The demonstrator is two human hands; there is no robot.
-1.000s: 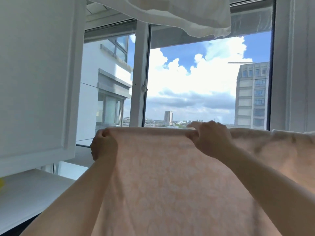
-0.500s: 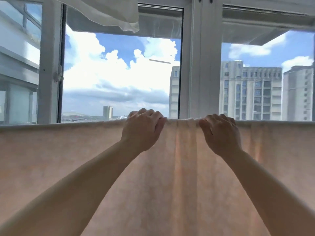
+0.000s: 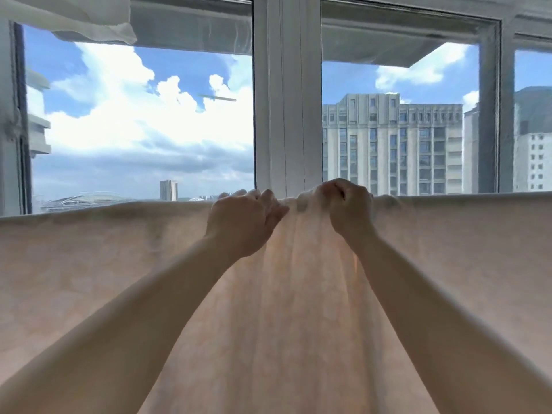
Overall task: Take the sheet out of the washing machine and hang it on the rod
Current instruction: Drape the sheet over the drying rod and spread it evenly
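A pale pink patterned sheet (image 3: 113,264) hangs across the whole width of the view, its top fold running level in front of the window. The rod under that fold is hidden by the cloth. My left hand (image 3: 243,219) grips the top fold just left of centre, fingers curled over it. My right hand (image 3: 349,207) grips the fold close beside it, bunching the cloth into vertical creases between the two hands.
A white window frame post (image 3: 286,100) stands directly behind the hands, with glass panes on both sides. A white cloth (image 3: 89,22) hangs from above at the top left. Buildings and sky lie beyond the glass.
The view has swung right, away from the white cabinet. My left hand slid right along the fold to sit near my right hand, and the cloth between them has gathered into creases.
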